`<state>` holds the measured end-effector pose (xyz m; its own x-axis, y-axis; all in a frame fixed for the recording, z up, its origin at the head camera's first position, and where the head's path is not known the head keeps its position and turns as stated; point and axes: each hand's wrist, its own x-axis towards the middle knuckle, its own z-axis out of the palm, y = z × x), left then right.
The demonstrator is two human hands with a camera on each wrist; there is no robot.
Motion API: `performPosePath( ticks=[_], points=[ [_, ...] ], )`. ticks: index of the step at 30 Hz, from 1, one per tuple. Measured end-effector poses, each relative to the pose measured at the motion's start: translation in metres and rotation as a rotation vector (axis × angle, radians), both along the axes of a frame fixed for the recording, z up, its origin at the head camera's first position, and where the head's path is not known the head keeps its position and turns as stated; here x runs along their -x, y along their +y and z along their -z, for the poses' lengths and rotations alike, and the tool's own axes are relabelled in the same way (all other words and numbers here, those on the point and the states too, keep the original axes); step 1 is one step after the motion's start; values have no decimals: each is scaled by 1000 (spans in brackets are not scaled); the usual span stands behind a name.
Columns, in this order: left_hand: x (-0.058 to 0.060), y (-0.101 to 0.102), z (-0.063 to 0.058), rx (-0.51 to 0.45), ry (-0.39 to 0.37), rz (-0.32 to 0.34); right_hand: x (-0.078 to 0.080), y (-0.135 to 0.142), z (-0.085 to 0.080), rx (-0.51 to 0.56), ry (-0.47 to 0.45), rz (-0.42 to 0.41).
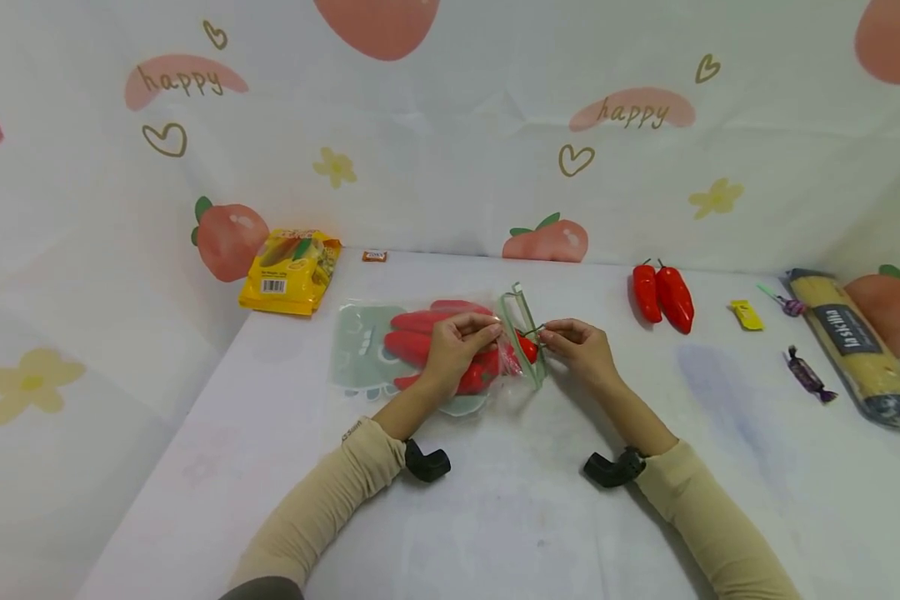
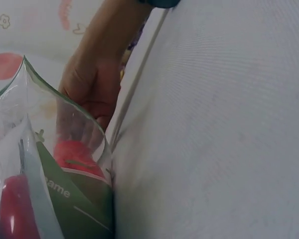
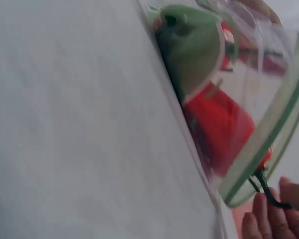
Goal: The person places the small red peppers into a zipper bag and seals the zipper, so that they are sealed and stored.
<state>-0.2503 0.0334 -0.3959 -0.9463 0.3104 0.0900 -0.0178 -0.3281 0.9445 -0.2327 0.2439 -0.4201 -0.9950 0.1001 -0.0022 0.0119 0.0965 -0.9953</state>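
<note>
A white cloth backdrop (image 1: 450,125), printed with pink-red fruit, yellow flowers and the word "happy," is hung behind a white-covered table (image 1: 495,533). Near the table's middle, a clear plastic zip bag (image 1: 360,333) with a pale green print is laid with its green-edged mouth turned right, and several long, glossy red peppers (image 1: 412,346) are seen inside. At far right, a long yellow package (image 1: 870,358) (its black label is lettered "la sicilia") is set down; at far left, a bright yellow packet (image 1: 288,271) is placed by the backdrop. The bag's edge is pinched near the mouth by the left hand (image 1: 453,346). By the right hand (image 1: 587,350), the thin green stem (image 3: 261,179) of a red pepper (image 1: 528,348) is pinched, its body lodged in the bag's opening. Two loose red chillies (image 1: 673,300) are laid side by side beyond. Also scattered are a purple twist-wrapped sweet (image 1: 808,375), a purple-headed lollipop (image 1: 793,307), a yellow-wrapped sweet (image 1: 747,316) and a small orange-brown wrapped sweet (image 1: 375,257).
</note>
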Motion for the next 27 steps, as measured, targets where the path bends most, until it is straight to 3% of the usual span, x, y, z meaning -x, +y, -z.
performPosePath(
  ticks=[5,10,13,16,23,27],
  points=[
    [1,-3,0,-2,-1,-15,16,26,-11,317,143,79],
    [1,-4,-1,5,0,-9,33,67,-29,467,103,338],
    [1,-4,-1,10,3,-2,43,91,-36,392,47,487],
    [1,-3,0,8,12,3,52,110,-37,216,-3,554],
    [1,-4,2,13,20,12,65,129,-28,-154,-89,536],
    [1,-5,2,24,25,12,69,129,-22,-170,-135,537]
  ],
)
